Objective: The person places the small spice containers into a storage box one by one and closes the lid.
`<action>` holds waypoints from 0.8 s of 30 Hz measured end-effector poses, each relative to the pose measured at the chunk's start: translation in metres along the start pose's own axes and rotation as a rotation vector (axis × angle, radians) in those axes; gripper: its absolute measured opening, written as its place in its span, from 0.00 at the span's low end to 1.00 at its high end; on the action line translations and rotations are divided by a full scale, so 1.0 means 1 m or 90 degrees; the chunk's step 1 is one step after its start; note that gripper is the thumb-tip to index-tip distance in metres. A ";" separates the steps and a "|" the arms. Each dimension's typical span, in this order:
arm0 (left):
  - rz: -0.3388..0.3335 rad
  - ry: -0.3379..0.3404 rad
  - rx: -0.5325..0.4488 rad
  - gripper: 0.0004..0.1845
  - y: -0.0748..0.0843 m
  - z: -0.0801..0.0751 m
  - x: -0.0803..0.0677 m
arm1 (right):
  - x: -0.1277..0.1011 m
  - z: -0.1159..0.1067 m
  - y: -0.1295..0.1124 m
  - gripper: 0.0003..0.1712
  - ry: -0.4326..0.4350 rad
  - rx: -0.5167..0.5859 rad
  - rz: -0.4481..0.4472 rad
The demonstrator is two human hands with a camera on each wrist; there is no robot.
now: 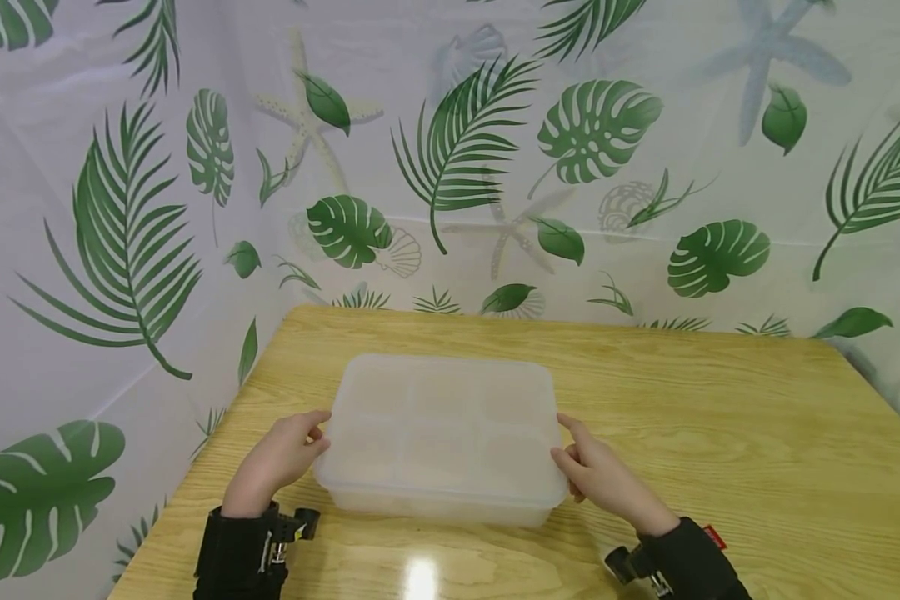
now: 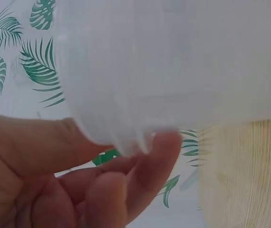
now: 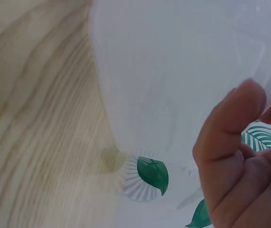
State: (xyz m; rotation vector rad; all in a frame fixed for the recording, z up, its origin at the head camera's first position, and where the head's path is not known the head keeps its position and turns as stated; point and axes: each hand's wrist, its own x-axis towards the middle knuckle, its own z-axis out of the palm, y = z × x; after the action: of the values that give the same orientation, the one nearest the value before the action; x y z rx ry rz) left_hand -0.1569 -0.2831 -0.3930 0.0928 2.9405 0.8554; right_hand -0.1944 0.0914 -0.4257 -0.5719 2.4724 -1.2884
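A translucent white plastic storage box [image 1: 450,508] sits on the wooden table, its long side facing me. Its lid [image 1: 438,425] is on, and the outlines of several compartments show through it. At the box's left end my left hand [image 1: 285,454] pinches the rim; in the left wrist view the thumb [image 2: 40,145] lies on the lid side and a fingertip [image 2: 166,142] is below the edge. My right hand [image 1: 600,477] grips the opposite end, with a bent finger [image 3: 226,118] against the box wall under the rim in the right wrist view.
The pale wood-grain table [image 1: 720,433] extends to the right of the box. A white curtain [image 1: 480,192] printed with green leaves, starfish and shells hangs behind the table and along its left side. Black wrist camera mounts [image 1: 243,550] are strapped to both wrists.
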 end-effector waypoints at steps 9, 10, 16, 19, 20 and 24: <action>0.002 0.001 0.008 0.21 -0.002 0.001 0.001 | -0.002 0.004 0.000 0.33 0.001 -0.012 -0.005; 0.000 0.000 0.008 0.21 -0.003 0.001 0.001 | -0.002 0.004 0.000 0.33 0.002 -0.015 -0.007; 0.008 0.001 0.015 0.21 -0.005 0.001 0.001 | -0.001 0.005 -0.001 0.33 -0.001 -0.014 0.006; 0.012 -0.002 0.016 0.21 -0.004 0.001 0.002 | -0.001 0.005 -0.001 0.33 0.003 -0.008 0.016; 0.013 -0.004 0.015 0.21 -0.004 0.001 0.002 | -0.001 0.005 -0.001 0.33 0.004 -0.006 0.019; 0.014 -0.005 0.017 0.21 -0.005 0.000 0.002 | 0.000 0.005 -0.001 0.34 0.007 0.003 0.026</action>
State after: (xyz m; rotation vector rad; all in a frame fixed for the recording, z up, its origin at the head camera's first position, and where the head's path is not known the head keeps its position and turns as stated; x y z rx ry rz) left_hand -0.1593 -0.2867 -0.3957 0.1295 2.9491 0.8170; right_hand -0.1916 0.0874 -0.4273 -0.5123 2.4769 -1.2847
